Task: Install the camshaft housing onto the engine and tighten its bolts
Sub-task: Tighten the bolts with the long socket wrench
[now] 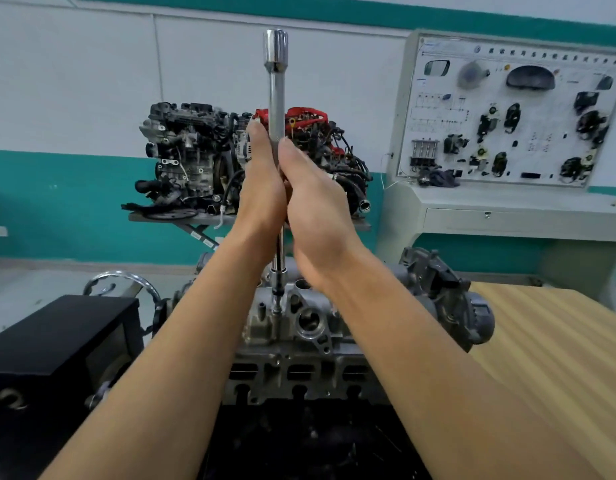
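Observation:
A long chrome socket extension (pixel 276 98) stands upright, its lower tip seated on a bolt (pixel 277 308) in the grey aluminium camshaft housing (pixel 310 323) on top of the engine (pixel 299 375). My left hand (pixel 261 181) and my right hand (pixel 313 202) press flat against the shaft from both sides, palms facing each other. The middle of the shaft is hidden between my palms. A knurled chrome head (pixel 275 46) tops the tool.
A black box (pixel 57 344) sits at the left with a chrome handwheel (pixel 126 282) behind it. A wooden tabletop (pixel 559 358) lies at the right. Two display engines (pixel 202 157) stand on a stand behind, and a training panel (pixel 507 112) is at the far right.

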The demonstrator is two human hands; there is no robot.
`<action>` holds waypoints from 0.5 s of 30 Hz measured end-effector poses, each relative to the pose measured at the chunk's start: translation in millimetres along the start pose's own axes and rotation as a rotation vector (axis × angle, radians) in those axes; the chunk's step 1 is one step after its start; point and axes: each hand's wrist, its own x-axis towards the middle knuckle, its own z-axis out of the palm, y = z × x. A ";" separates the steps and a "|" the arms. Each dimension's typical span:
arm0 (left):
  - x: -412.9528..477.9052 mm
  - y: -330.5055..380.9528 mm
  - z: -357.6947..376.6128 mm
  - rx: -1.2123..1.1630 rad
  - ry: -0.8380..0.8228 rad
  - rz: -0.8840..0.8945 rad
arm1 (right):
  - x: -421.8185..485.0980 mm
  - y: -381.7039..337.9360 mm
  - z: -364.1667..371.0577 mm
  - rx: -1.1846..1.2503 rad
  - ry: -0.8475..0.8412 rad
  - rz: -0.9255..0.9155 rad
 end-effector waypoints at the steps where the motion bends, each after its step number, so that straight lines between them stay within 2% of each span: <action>1: 0.0 -1.6 -2.6 -0.005 -0.049 -0.016 | 2.5 -2.8 -4.3 -0.094 0.055 -0.044; 3: -7.6 -2.2 -3.1 -0.045 -0.097 -0.042 | 9.6 -9.2 -14.7 -0.289 0.143 -0.160; 5: -12.5 -5.5 -2.4 -0.036 -0.092 -0.042 | 16.5 -16.9 -23.9 -0.431 0.143 -0.233; 8: -26.7 -3.0 -11.0 -0.128 0.015 -0.004 | 23.3 -28.3 -30.3 -0.514 0.113 -0.262; 10: -40.3 -5.6 -27.8 0.012 0.063 0.124 | 30.4 -32.9 -32.2 -0.678 0.205 -0.348; 11: -47.8 -7.0 -34.0 0.136 0.032 0.184 | 34.2 -34.4 -33.4 -0.763 0.243 -0.389; 13: -58.5 -8.8 -43.2 0.392 -0.063 0.246 | 38.7 -33.9 -26.1 -0.840 0.212 -0.400; 15: -58.2 -8.6 -42.8 0.538 -0.031 0.250 | 40.2 -32.3 -16.3 -0.853 0.150 -0.354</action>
